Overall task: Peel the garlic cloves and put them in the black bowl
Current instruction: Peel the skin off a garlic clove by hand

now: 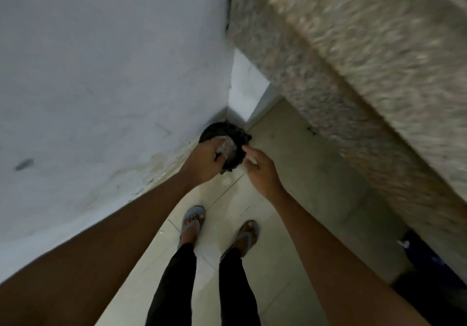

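I stand looking down at the floor. A round black container (222, 129) with a crumpled black liner sits in the corner where the wall meets the floor. My left hand (204, 160) is over its left rim and grips a pale, whitish-grey clump (227, 146) that looks like garlic skins. My right hand (261, 170) hovers at the container's right side, fingers pointing towards it. A pale streak lies at its fingertips, too blurred to tell whether it holds anything. No peeled cloves are visible.
A white wall (101, 85) runs along the left. A speckled stone counter edge (353, 72) overhangs on the right. My feet in grey sandals (193, 220) stand on pale floor tiles. A dark blue object (427, 257) lies under the counter at lower right.
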